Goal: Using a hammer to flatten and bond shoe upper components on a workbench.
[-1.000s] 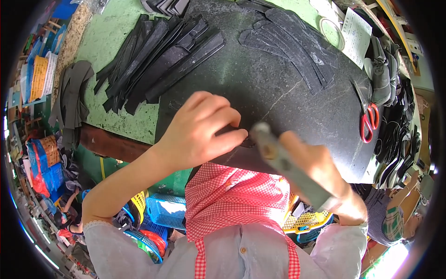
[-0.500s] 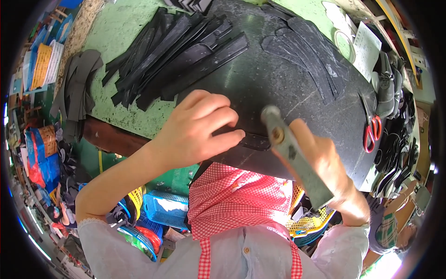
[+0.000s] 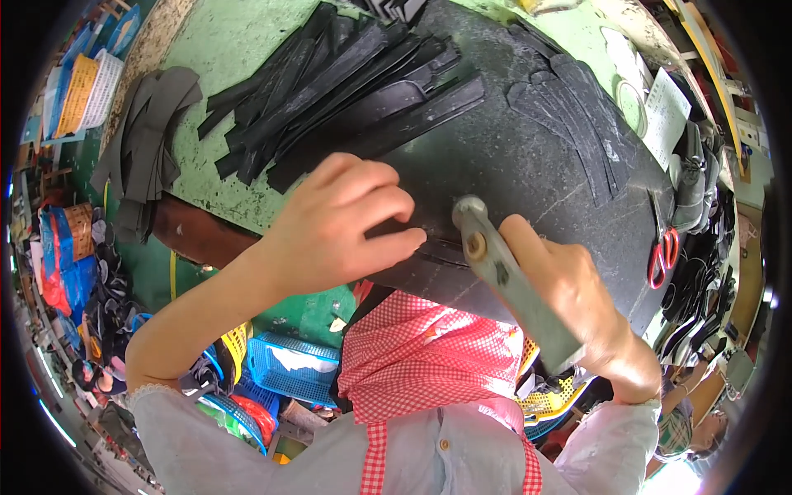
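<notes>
My right hand is wrapped round a hammer with a long metal head. The hammer's round face is over the black work board, close to my left hand. On the board near its front edge lies a narrow black strip, perhaps leather. My left hand is closed at the left end of this strip, thumb and curled fingers together. That end is hidden beneath the fingers. Most of the hammer's handle is covered by my right hand.
Black strips are piled at the far left, more black pieces at the far right. Grey strips hang over the table's left edge. Red-handled scissors lie on the right. Below stand a blue basket and a yellow basket.
The view has shifted, so the piles and scissors appear further right and lower. Relative to the board, the hammer and both hands sit slightly further left. The left hand stays closed at the strip.
</notes>
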A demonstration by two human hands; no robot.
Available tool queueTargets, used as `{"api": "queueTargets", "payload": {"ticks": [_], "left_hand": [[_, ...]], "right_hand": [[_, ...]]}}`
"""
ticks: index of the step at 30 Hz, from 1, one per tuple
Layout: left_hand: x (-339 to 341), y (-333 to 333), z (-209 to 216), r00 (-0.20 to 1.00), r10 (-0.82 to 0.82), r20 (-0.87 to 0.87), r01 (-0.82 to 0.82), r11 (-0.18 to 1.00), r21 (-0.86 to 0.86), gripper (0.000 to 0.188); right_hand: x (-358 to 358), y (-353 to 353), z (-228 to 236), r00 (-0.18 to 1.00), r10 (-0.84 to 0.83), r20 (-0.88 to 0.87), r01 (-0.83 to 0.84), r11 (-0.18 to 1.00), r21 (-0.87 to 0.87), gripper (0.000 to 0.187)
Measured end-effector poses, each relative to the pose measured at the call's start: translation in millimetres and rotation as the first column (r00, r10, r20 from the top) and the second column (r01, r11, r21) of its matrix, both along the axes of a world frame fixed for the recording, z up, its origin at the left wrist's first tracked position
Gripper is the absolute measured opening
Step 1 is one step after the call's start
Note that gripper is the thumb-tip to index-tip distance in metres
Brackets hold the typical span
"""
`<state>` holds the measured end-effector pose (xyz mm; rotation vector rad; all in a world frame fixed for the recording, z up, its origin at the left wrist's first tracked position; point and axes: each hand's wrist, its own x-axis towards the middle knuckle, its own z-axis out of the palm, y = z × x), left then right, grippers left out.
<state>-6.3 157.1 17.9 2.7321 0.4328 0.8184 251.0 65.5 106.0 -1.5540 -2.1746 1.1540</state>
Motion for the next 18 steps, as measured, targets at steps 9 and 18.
{"api": "queueTargets", "payload": {"ticks": [9,18], "left_hand": [[-19.6,4.4,3.1,1.0,0.018,0.014,-0.017,0.998,-0.069,0.032],[-39.1,13.8,2.4,0.999,0.044,-0.024,-0.046,0.995,-0.094,0.032]], "right_hand": [[-18.9,10.3,2.1,1.0,0.015,-0.004,-0.014,1.0,0.012,0.017],[-32.8,20.1,-13.5,0.993,0.108,-0.041,-0.111,0.992,-0.061,0.026]]}}
